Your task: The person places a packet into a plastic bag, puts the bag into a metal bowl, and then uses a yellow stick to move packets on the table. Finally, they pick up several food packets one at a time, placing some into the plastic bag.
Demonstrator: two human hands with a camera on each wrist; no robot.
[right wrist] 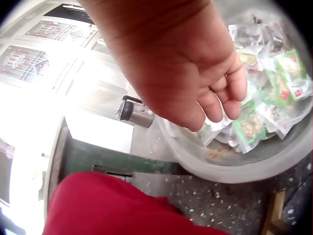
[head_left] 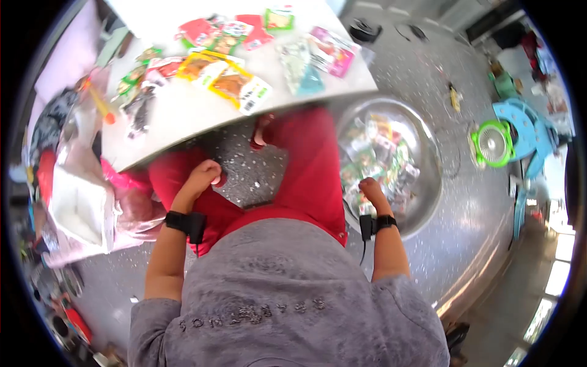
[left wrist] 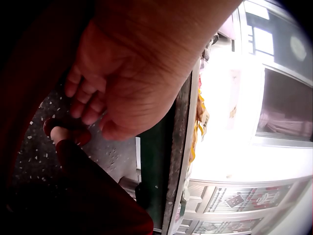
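Note:
My left hand [head_left: 200, 178] hovers over the left thigh, below the table edge, its fingers loosely bent and holding nothing. In the left wrist view the palm [left wrist: 132, 83] is bare. Over the near-left side of a round metal basin [head_left: 433, 177] hangs my right hand [head_left: 373, 192], fingers relaxed and slightly curled, with nothing in the palm. Small plastic snack packets [head_left: 382, 150], some with green edges, fill the basin under it. On the white table [head_left: 174, 129] lie yellow packets [head_left: 229, 84], red packets [head_left: 255, 33] and a pink packet [head_left: 333, 52].
A white container [head_left: 79, 199] lined with plastic stands left of the legs. On the floor to the right are a green fan [head_left: 493, 144] and a blue plastic stool [head_left: 527, 125]. A metal flask [right wrist: 136, 111] stands beyond the basin in the right wrist view.

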